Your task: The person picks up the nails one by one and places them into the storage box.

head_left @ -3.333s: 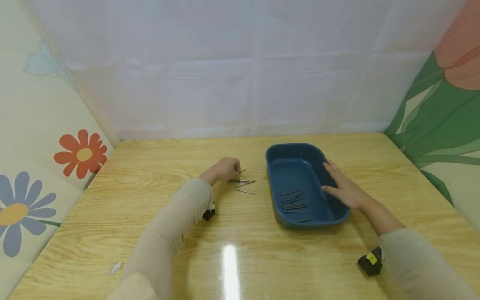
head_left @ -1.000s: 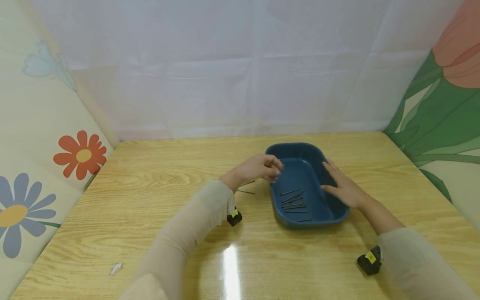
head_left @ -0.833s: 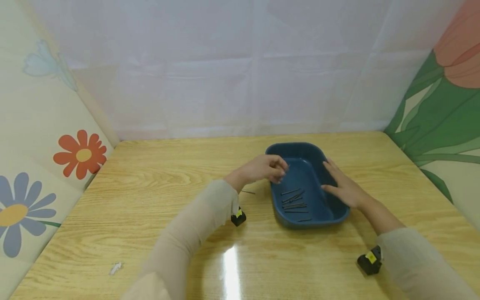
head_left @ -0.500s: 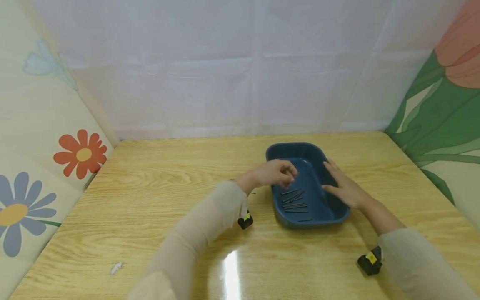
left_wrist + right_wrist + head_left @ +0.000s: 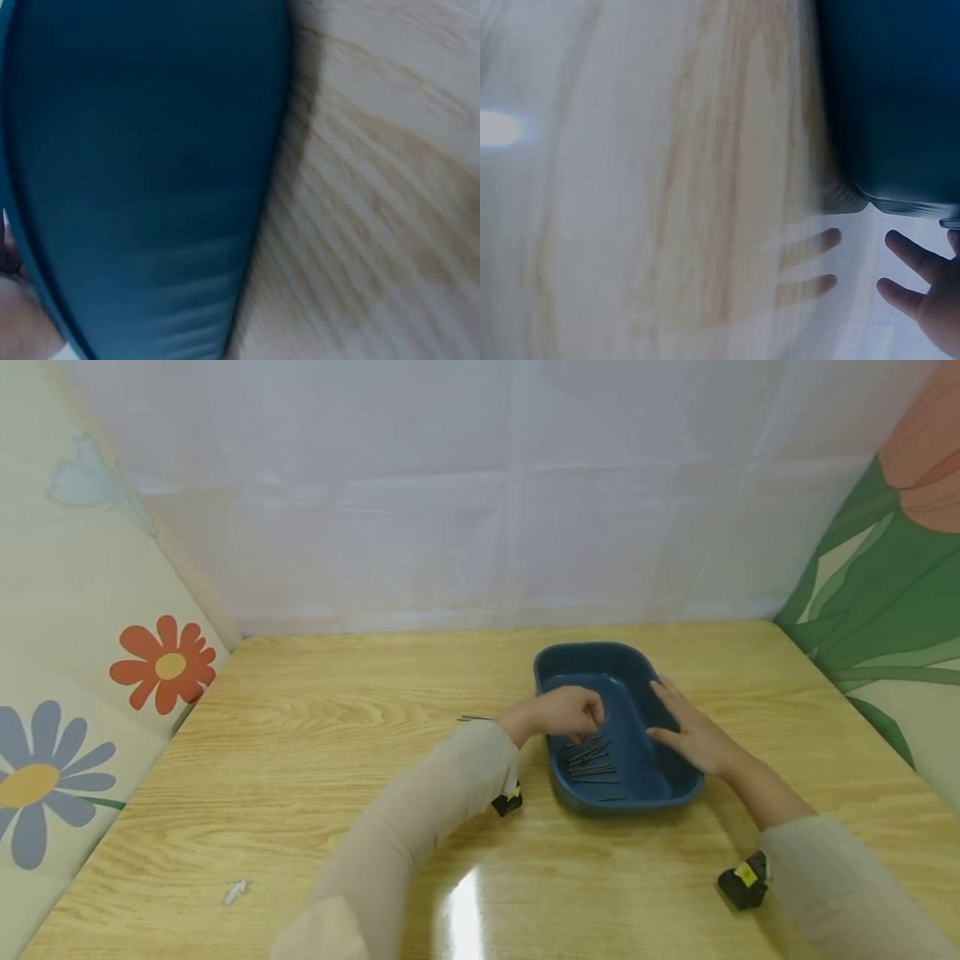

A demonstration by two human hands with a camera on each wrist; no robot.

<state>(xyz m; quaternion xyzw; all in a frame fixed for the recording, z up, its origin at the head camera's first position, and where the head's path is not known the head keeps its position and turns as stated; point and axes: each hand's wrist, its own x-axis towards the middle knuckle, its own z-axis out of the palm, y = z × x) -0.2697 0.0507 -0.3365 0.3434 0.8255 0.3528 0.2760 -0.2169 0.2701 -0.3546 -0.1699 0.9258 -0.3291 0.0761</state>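
A dark blue tray (image 5: 622, 735) stands right of the table's middle, with several thin nails (image 5: 592, 770) lying in its near left part. Over the tray's left half is my left hand (image 5: 572, 712), fingers curled. It pinches a nail, of which only a faint tip shows past the fingers. In the left wrist view the tray's outer wall (image 5: 150, 165) fills much of the frame and little of the hand shows. My right hand (image 5: 697, 737) rests with spread fingers on the tray's right rim. Two nails (image 5: 475, 718) lie on the table behind my left wrist.
Black wrist devices (image 5: 507, 799) with yellow marks hang below the sleeves. A small white patch (image 5: 235, 892) marks the wooden table (image 5: 315, 727) at the near left. A white sheet (image 5: 375, 527) stands behind the table, with flower-patterned panels at both sides.
My left hand has pinched a nail from the few on the table and carried it right, over the left rim, to above the tray. My right hand has stayed at the right rim.
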